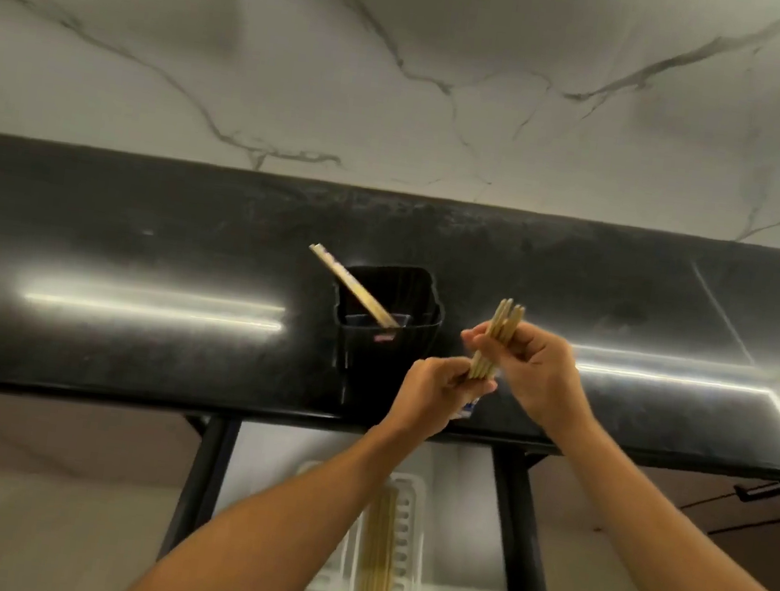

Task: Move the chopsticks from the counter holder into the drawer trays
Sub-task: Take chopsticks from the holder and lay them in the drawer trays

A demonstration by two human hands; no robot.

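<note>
Several bamboo chopsticks [495, 340], light, stiff, slick: your left hand [435, 389] pinches their lower ends, right hand [536, 367] closed around mid-shaft. Keep the bundle squeezed together. Black holder [387, 324] at 9 o'clock; white drawer tray [406, 543] at 6.

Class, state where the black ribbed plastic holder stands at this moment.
In the head view, the black ribbed plastic holder stands mid-frame on the black counter, just left of both hands, behind the open drawer.

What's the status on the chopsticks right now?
Left hand and right hand both grip one chopstick bundle. A pair remains in holder. More lie in drawer tray. Path clear.
</note>
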